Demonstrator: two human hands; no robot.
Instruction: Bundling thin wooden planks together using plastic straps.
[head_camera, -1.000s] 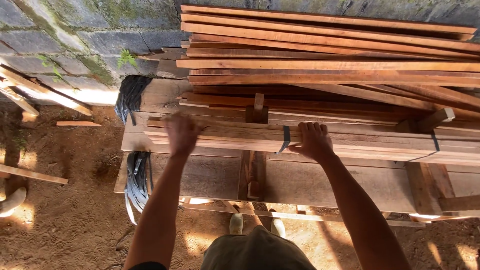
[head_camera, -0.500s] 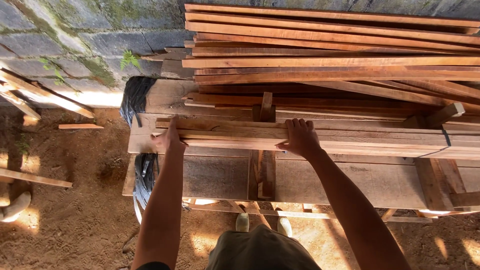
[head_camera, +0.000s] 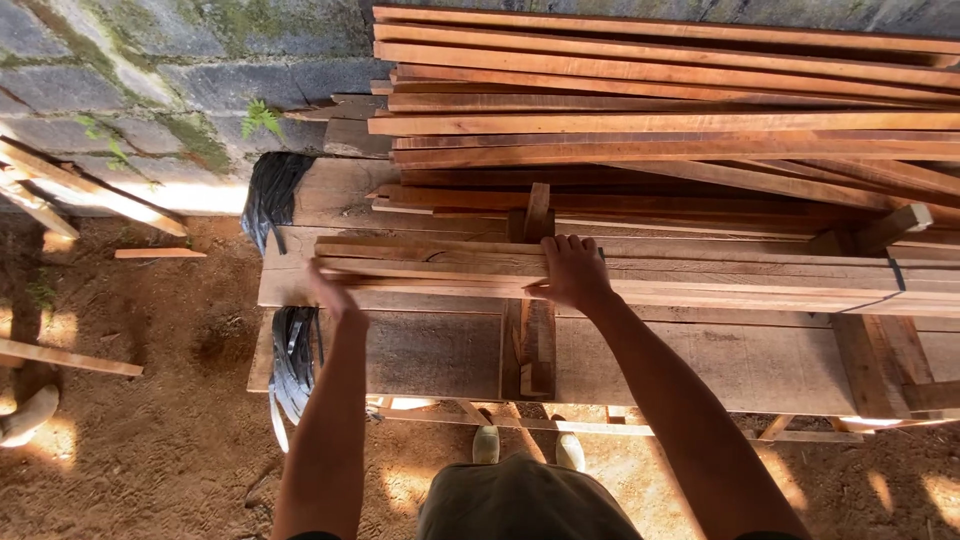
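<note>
A bundle of thin wooden slats (head_camera: 720, 280) lies lengthwise on wide grey planks (head_camera: 430, 350), with a dark strap (head_camera: 890, 284) around it towards the right. My left hand (head_camera: 330, 291) is held flat, edge-on, against the bundle's left end. Further along, my right hand (head_camera: 572, 270) lies over the top of the bundle, fingers across the slats and thumb on the near edge. Under that hand a short upright wooden block (head_camera: 533, 340) crosses the planks.
A tall stack of reddish boards (head_camera: 660, 110) fills the back against a mossy block wall (head_camera: 150, 70). Black plastic strips (head_camera: 290, 365) hang off the planks' left end. Loose sticks (head_camera: 70, 358) lie on the dirt floor at left. My shoes (head_camera: 527, 447) show below the planks.
My left hand came off the top of the bundle and dropped to its left end. My right hand slid leftwards along the slats, covering a dark strap there.
</note>
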